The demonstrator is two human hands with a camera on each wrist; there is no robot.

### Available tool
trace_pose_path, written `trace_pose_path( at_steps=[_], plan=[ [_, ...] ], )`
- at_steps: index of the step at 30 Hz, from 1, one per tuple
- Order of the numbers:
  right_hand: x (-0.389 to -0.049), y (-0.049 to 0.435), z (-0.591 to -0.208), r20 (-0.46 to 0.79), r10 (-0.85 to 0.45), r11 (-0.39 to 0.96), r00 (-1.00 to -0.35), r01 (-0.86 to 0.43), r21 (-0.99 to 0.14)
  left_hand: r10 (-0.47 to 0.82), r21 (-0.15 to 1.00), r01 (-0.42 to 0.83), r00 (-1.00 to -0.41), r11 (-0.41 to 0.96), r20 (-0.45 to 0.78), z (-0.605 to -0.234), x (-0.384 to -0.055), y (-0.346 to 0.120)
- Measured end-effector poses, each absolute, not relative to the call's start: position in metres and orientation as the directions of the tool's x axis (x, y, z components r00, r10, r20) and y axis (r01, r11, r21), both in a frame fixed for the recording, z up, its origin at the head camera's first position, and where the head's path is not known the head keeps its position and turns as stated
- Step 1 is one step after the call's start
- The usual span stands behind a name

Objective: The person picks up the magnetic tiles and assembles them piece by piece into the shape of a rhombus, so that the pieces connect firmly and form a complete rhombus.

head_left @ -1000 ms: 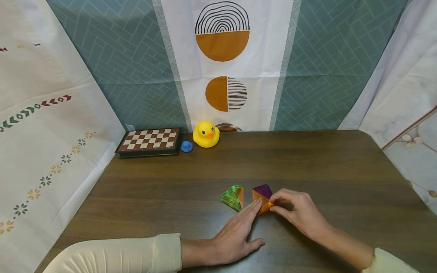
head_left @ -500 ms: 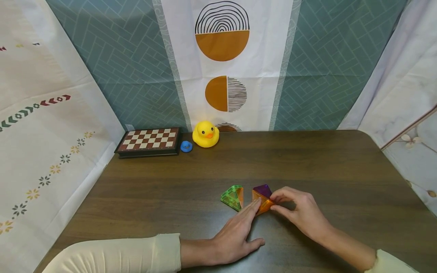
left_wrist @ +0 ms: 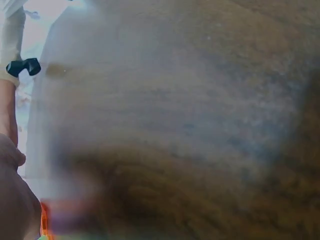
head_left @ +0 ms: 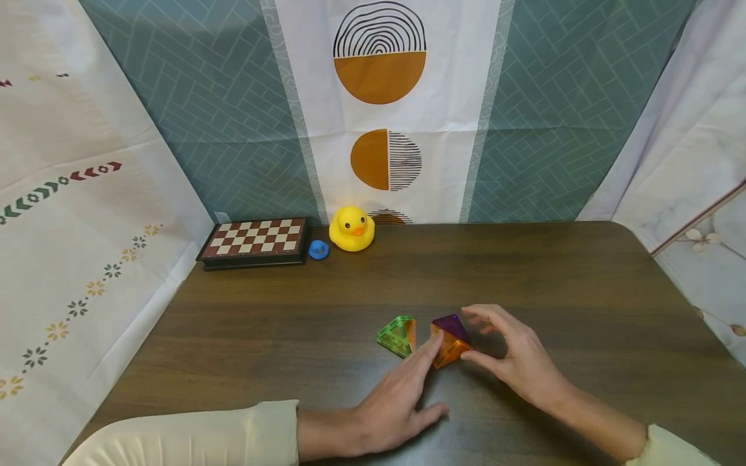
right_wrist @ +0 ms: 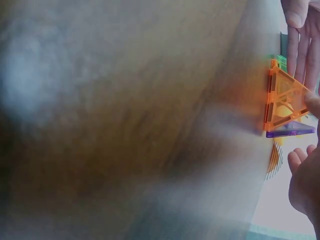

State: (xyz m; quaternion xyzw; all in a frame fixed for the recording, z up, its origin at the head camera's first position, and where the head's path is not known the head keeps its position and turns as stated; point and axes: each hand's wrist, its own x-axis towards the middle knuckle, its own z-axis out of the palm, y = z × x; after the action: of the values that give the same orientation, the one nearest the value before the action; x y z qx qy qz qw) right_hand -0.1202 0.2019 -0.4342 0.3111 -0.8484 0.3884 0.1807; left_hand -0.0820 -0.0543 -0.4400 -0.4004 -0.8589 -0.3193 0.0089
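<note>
On the table, translucent orange triangular tiles (head_left: pixel 452 353) stand joined to a purple tile (head_left: pixel 451 325) in a small peaked shape. My left hand (head_left: pixel 396 408) reaches in with straight fingers, its fingertips against the left side of the orange tiles. At their right corner is the thumb of my right hand (head_left: pixel 519 356); its other fingers are raised and spread apart from the purple tile. The right wrist view shows an orange triangle (right_wrist: pixel 270 102) upright between both hands. Just left of this shape sits a second cluster of green tiles (head_left: pixel 396 334) with an orange side.
Along the back edge of the brown wooden table (head_left: pixel 559 278) are a checkered board box (head_left: pixel 256 239), a small blue duck (head_left: pixel 318 250) and a larger yellow duck (head_left: pixel 351 233). Patterned cloths (head_left: pixel 233 97) hang behind and at both sides.
My right hand has loosened its pinch on the orange tile's right corner, its index finger lifting up and away. The left hand has shifted slightly left, fingertips still at the orange tiles.
</note>
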Motion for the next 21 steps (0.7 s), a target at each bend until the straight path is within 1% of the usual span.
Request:
trace_pose_path(
  at_steps=[4,7,12,21],
  plan=[
    [-0.12,0.203,-0.434,0.48,-0.425,0.522,-0.768,-0.641,-0.564,0.663,0.554,0.68,-0.695,0.48,0.279,-0.437,-0.085,-0.054],
    [-0.121,0.203,-0.435,0.439,-0.447,0.52,-0.78,-0.625,-0.582,0.64,0.542,0.684,-0.703,0.488,0.31,-0.437,-0.089,-0.052],
    [-0.123,0.202,-0.435,0.416,-0.462,0.494,-0.783,-0.617,-0.612,0.607,0.504,0.705,-0.7,0.499,0.377,-0.438,-0.095,-0.045],
    [-0.127,0.202,-0.437,0.369,-0.482,0.452,-0.795,-0.586,-0.672,0.54,0.579,0.641,-0.757,0.504,0.368,-0.442,-0.105,-0.032]
  ],
)
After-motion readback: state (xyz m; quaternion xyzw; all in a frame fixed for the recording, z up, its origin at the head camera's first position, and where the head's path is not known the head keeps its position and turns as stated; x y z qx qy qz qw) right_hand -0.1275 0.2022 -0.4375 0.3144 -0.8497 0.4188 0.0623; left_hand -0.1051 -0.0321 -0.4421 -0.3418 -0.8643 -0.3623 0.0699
